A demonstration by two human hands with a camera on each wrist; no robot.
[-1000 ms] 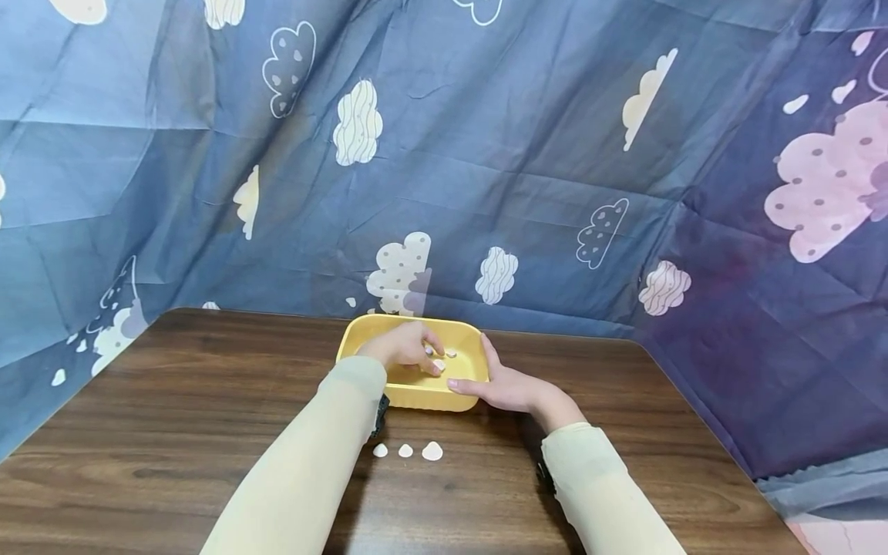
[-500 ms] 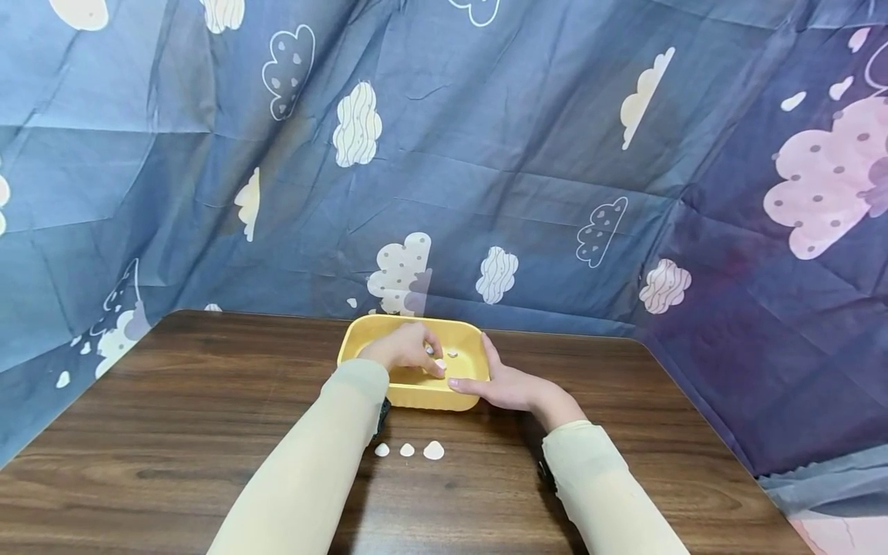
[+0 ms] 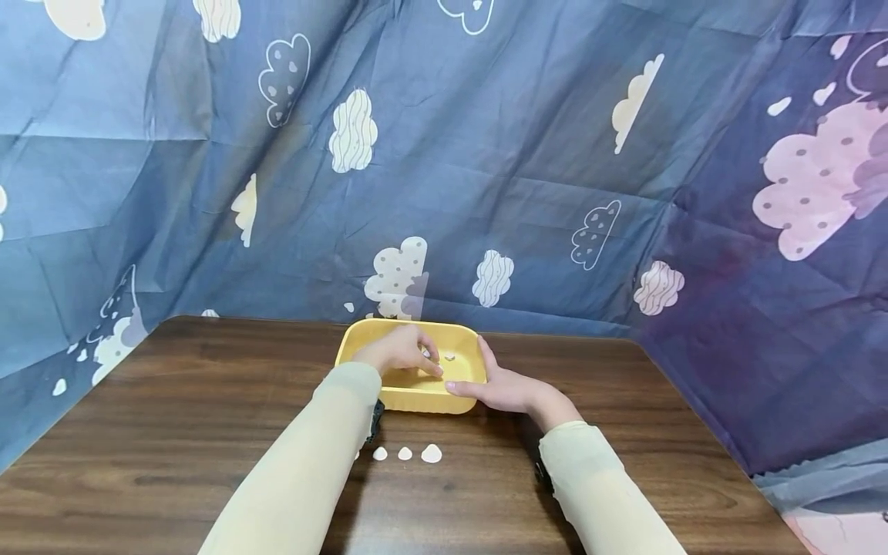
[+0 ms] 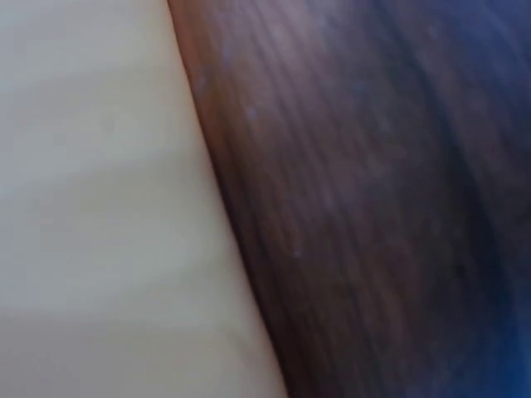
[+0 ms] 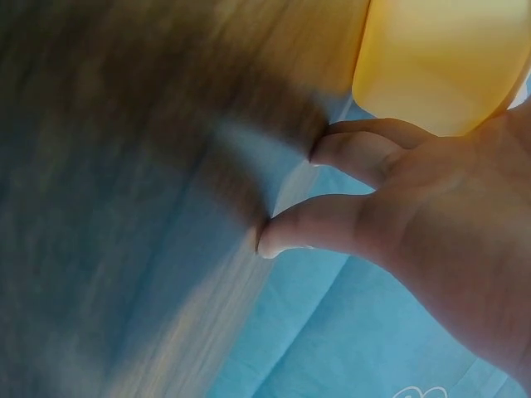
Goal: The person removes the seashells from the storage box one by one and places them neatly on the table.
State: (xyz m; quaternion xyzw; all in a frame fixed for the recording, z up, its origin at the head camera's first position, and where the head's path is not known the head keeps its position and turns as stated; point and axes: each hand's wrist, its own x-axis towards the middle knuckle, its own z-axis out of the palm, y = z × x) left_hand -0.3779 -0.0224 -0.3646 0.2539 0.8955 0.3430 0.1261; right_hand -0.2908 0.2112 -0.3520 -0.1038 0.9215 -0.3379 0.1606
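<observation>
My left hand (image 3: 408, 351) reaches into a yellow plastic bin (image 3: 405, 399), its thumb and forefinger pinched together on a small white shell-like piece (image 3: 439, 371), mostly hidden by the fingertips. Two more small pale pieces, one of them a whitish one (image 3: 449, 357), lie on the bin's floor close to those fingers. My right hand (image 3: 505, 385) grips the bin's right end, thumb over the near rim and fingers along the outer side. In the right wrist view, the outer fingers (image 5: 319, 222) of that hand touch the table beside the yellow wall (image 5: 440, 66).
A row of several white shell-like pieces, among them a larger one (image 3: 432, 453), lies on the brown wooden table (image 3: 624, 432) in front of the bin. The left sleeve (image 3: 298, 455) partly covers the row's left end. A blue cloud-patterned cloth (image 3: 444, 193) hangs behind the table.
My left thumb and forefinger have closed further over the white piece, which shows less. A piece at the row's left end now peeks out beside the sleeve. The right hand stays put.
</observation>
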